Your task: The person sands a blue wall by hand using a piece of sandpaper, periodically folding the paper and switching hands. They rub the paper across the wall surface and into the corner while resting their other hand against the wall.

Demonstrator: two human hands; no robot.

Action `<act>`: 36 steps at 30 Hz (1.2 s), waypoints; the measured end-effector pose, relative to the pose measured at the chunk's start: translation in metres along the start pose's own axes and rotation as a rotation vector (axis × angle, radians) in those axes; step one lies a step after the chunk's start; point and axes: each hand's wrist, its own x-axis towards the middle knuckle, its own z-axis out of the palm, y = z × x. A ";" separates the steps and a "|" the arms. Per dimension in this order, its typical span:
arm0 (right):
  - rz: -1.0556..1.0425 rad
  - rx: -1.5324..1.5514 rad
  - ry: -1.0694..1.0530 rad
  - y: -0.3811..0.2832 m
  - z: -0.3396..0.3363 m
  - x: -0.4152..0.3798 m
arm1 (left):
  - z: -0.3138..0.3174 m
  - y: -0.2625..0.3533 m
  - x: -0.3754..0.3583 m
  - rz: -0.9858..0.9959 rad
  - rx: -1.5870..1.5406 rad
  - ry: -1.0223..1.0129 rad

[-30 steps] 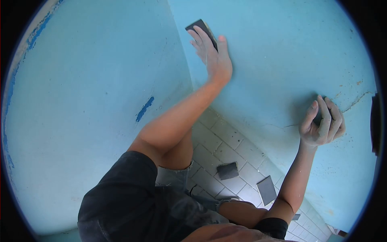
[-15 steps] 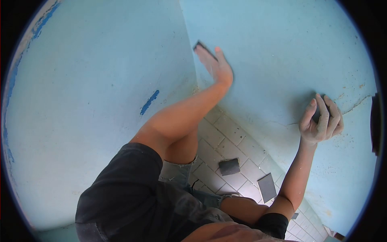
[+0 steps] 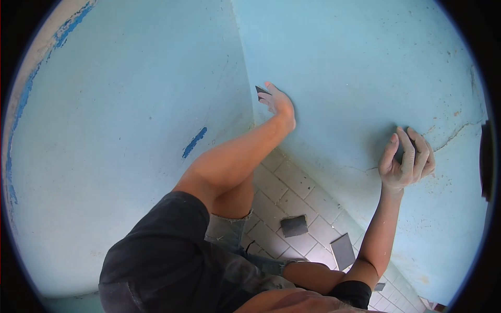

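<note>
My left hand (image 3: pixel 277 104) is pressed to the light blue wall (image 3: pixel 334 57) close to the inside corner. Under its fingers is a small dark piece of sandpaper (image 3: pixel 261 91), with one corner poking out towards the corner line and the rest hidden by the hand. Farther right, my right hand (image 3: pixel 407 159) rests its fingertips on the same wall, fingers bent and spread. Dark shadow lies between thumb and fingers, and I see nothing held there. A thin crack (image 3: pixel 455 136) runs through the wall beside this hand.
On the tiled floor (image 3: pixel 271 188) lie a dark sheet (image 3: pixel 294 226) and a dark flat rectangle (image 3: pixel 343 251). The left wall (image 3: pixel 130 104) carries a deep blue patch (image 3: pixel 194 142) and has chipped paint along its far edge. My bent legs are close below.
My left hand with the sandpaper has slid down the wall near the corner. The right hand sits slightly farther left in view, still against the wall.
</note>
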 end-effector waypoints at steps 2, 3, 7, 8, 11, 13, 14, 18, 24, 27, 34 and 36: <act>0.016 0.008 -0.004 0.002 0.002 -0.002 | 0.005 0.010 -0.006 0.394 0.195 -0.096; 0.016 0.003 -0.008 0.001 0.002 -0.001 | -0.001 0.006 -0.005 0.766 0.384 -0.169; -0.003 0.004 -0.040 -0.003 0.001 -0.003 | -0.011 -0.023 0.030 0.526 0.279 -0.023; -0.003 0.000 -0.032 -0.004 0.002 -0.003 | -0.012 -0.031 0.030 0.231 0.209 0.003; 0.006 0.002 -0.028 -0.001 0.002 -0.004 | -0.013 -0.023 -0.020 -0.119 0.180 -0.087; -0.007 0.007 -0.025 0.000 0.003 -0.006 | -0.007 -0.010 -0.030 -0.178 0.234 -0.201; 0.003 0.001 -0.039 -0.003 0.002 -0.007 | -0.004 -0.001 -0.020 -0.159 0.127 -0.168; -0.013 0.016 -0.035 -0.004 0.002 -0.005 | -0.008 -0.007 0.025 0.000 0.055 0.044; -0.045 0.035 -0.036 -0.004 0.009 -0.011 | 0.006 -0.017 -0.027 -0.048 0.052 -0.063; -0.063 0.057 -0.045 -0.003 0.007 -0.011 | 0.004 -0.015 -0.011 0.047 0.102 0.031; -0.047 0.111 -0.055 -0.013 0.008 -0.016 | -0.031 0.003 -0.008 -0.160 -0.053 -0.335; -0.030 0.116 -0.074 -0.026 0.009 -0.019 | -0.036 0.015 -0.040 -0.096 0.078 -0.376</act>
